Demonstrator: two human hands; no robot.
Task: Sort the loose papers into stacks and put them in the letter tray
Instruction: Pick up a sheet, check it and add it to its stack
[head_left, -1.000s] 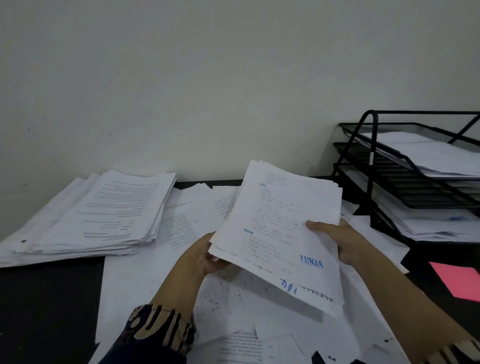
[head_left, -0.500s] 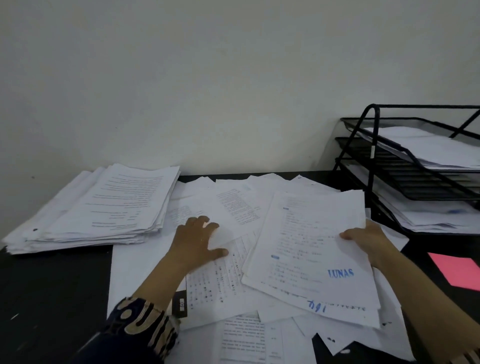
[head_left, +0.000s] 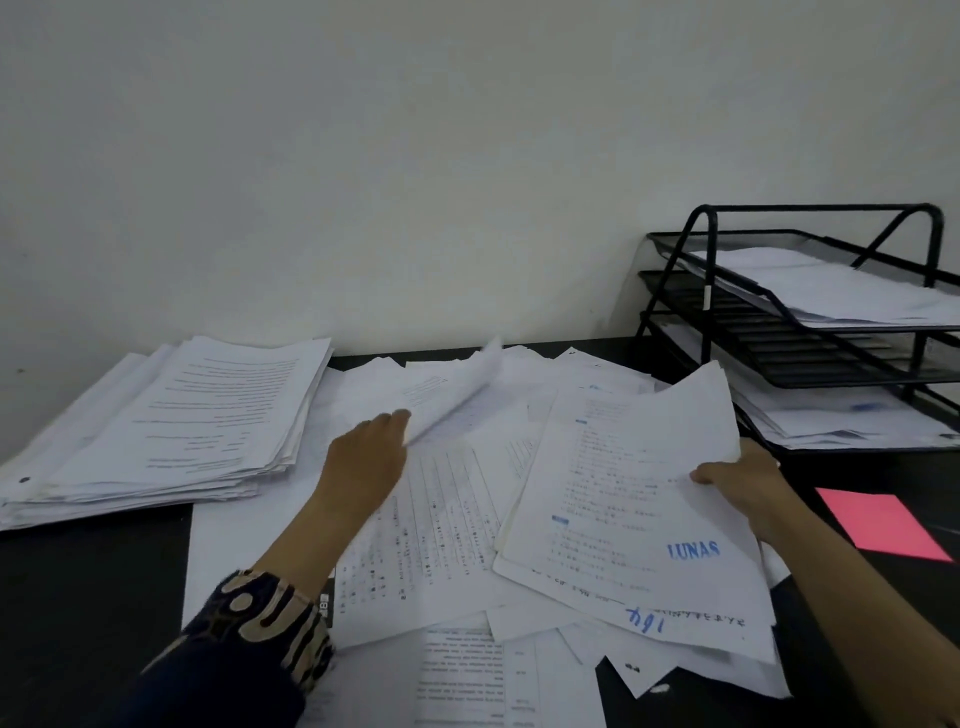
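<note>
Loose white papers (head_left: 447, 525) lie scattered over the middle of the black desk. My left hand (head_left: 366, 462) pinches the near edge of one sheet (head_left: 457, 389) and lifts it; the sheet is blurred and curls up toward the wall. My right hand (head_left: 743, 480) grips the right edge of a small stack stamped LUNAS (head_left: 634, 499), which lies slightly raised over the loose papers. A black three-tier letter tray (head_left: 727, 332) stands at the right against the wall, with papers on its top and bottom tiers.
A thick stack of printed papers (head_left: 208, 415) sits at the left by the wall. A pink sheet (head_left: 878, 525) lies on the black desk (head_left: 88, 613) at the right, in front of the tray. The wall runs close behind everything.
The LUNAS stack came down from both hands to the desk, held by my right hand alone. My left hand let go, moved left onto the loose papers and now lifts one sheet.
</note>
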